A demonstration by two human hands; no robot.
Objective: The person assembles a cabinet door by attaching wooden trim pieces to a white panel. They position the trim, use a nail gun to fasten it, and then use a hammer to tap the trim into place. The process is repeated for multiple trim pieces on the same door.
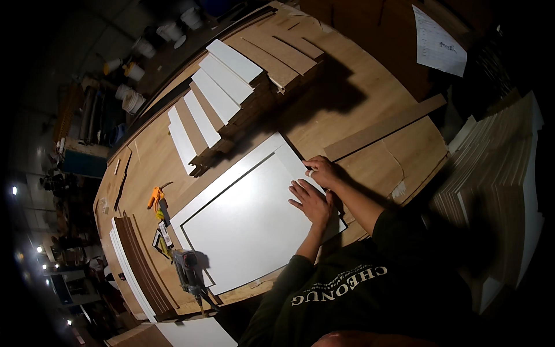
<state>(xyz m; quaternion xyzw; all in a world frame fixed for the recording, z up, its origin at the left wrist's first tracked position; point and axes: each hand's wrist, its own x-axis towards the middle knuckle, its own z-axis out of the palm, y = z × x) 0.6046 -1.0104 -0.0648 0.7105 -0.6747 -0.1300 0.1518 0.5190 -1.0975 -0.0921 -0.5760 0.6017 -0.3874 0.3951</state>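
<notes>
A large white panel [243, 214] lies flat on the wooden worktable, slightly tilted in view. White strips border it; a dark gap separates the strip along its far side [222, 182] from the panel. My left hand [312, 203] rests palm down near the panel's right end, fingers spread and holding nothing. Just beyond it, my right hand [322, 173] has its fingers curled over the outer edge of the white strip at the right end [290, 160]. The fingertips there are partly hidden. A ring shows on one finger of that hand.
A grey power tool [189, 269] stands by the panel's left end, near an orange-handled tool [155, 198]. Stacked white and brown strips [222, 87] lie at the back. A brown board [384, 127] is to the right. Stacked panels [491, 179] stand beyond the table [370, 66].
</notes>
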